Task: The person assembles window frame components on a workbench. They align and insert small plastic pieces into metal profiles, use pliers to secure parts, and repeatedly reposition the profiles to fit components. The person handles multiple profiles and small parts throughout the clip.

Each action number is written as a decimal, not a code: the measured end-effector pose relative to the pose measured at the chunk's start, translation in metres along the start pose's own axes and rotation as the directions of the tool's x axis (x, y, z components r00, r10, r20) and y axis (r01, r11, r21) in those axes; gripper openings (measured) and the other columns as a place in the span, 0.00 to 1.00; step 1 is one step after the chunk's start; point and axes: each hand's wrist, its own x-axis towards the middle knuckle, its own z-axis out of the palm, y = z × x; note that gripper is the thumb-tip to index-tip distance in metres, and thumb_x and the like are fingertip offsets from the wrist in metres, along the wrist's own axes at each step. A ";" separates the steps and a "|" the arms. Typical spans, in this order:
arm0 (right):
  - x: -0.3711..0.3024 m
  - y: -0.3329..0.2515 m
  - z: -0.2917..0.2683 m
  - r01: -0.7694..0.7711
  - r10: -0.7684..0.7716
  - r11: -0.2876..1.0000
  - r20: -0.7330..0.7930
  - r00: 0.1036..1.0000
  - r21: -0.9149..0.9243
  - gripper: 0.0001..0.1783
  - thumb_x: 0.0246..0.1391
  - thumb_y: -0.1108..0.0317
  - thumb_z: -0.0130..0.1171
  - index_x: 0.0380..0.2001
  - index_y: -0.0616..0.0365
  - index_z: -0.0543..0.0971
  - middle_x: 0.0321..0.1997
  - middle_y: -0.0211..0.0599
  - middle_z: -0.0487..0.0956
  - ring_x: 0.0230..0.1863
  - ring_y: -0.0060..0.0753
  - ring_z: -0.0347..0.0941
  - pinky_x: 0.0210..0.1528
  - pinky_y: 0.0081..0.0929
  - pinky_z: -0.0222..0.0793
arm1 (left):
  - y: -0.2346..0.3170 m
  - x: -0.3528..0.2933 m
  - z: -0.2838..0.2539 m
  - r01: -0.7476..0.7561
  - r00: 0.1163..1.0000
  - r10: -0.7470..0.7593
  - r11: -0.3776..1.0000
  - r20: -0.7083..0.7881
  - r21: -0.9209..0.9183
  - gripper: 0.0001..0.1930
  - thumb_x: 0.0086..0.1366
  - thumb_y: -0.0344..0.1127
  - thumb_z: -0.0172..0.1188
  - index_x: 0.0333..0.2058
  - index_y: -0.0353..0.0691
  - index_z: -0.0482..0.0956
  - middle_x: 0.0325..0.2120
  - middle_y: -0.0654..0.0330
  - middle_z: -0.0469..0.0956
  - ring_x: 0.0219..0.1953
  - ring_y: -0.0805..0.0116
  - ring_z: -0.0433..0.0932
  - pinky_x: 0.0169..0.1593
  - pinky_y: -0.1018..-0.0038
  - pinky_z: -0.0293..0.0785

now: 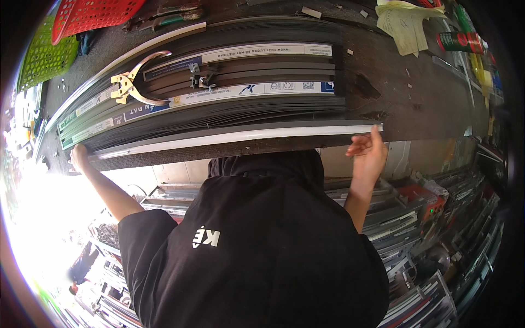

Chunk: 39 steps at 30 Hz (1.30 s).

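A long, narrow white strip point(240, 134) lies along the near edge of the dark workbench, bowed by the lens. At its right end, my right hand point(369, 156) has the index finger raised against the tip, with the other fingers loosely bent and apart. My left hand point(80, 156) rests by the strip's left end at the bench edge; its fingers are mostly hidden. Beyond the strip lie dark long profiles point(262, 112) with printed labels. An orange-handled spring clamp or pliers-like tool point(127, 87) rests on them, beside small metal fittings point(201, 79).
Red point(93, 19) and green point(49, 57) perforated baskets stand at the far left, near green-handled pliers point(167, 21). A crumpled yellowish paper point(403, 24) and a green-and-red can point(461, 42) lie far right. Racks of long profiles point(394, 224) fill the space below the bench.
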 end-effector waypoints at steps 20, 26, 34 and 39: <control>0.157 -0.045 -0.180 0.146 -0.158 0.987 -0.277 0.948 -0.067 0.19 0.57 0.50 0.69 0.37 0.54 0.79 0.25 0.27 0.75 0.26 0.25 0.72 0.29 0.24 0.65 | -0.006 0.013 0.037 -0.019 0.991 0.023 0.999 -0.133 0.036 0.28 0.66 0.43 0.43 0.59 0.36 0.76 0.66 0.44 0.66 0.68 0.34 0.62 0.66 0.36 0.59; 0.147 -0.053 -0.170 0.080 -0.133 0.970 -0.225 0.965 -0.230 0.26 0.55 0.43 0.69 0.40 0.56 0.79 0.26 0.29 0.76 0.25 0.24 0.71 0.29 0.23 0.64 | 0.000 -0.010 0.034 -0.126 0.986 0.104 0.978 -0.134 -0.167 0.26 0.68 0.40 0.41 0.54 0.28 0.77 0.64 0.40 0.67 0.68 0.37 0.62 0.68 0.38 0.57; 0.188 -0.058 -0.176 0.170 -0.181 0.963 -0.036 0.983 -0.208 0.24 0.63 0.49 0.65 0.46 0.62 0.79 0.34 0.25 0.75 0.31 0.18 0.66 0.33 0.20 0.62 | 0.030 -0.067 0.008 -0.167 0.855 -0.401 0.390 -0.330 -0.905 0.26 0.61 0.26 0.51 0.59 0.24 0.69 0.68 0.35 0.57 0.73 0.42 0.52 0.74 0.55 0.48; 0.200 -0.061 -0.174 0.138 -0.150 0.974 -0.054 0.987 -0.181 0.22 0.60 0.49 0.67 0.43 0.58 0.79 0.36 0.24 0.77 0.31 0.15 0.68 0.34 0.17 0.63 | 0.032 -0.069 -0.009 -0.252 0.880 -0.476 -0.451 -0.009 -0.856 0.32 0.62 0.17 0.47 0.67 0.35 0.58 0.66 0.39 0.57 0.73 0.50 0.53 0.72 0.61 0.52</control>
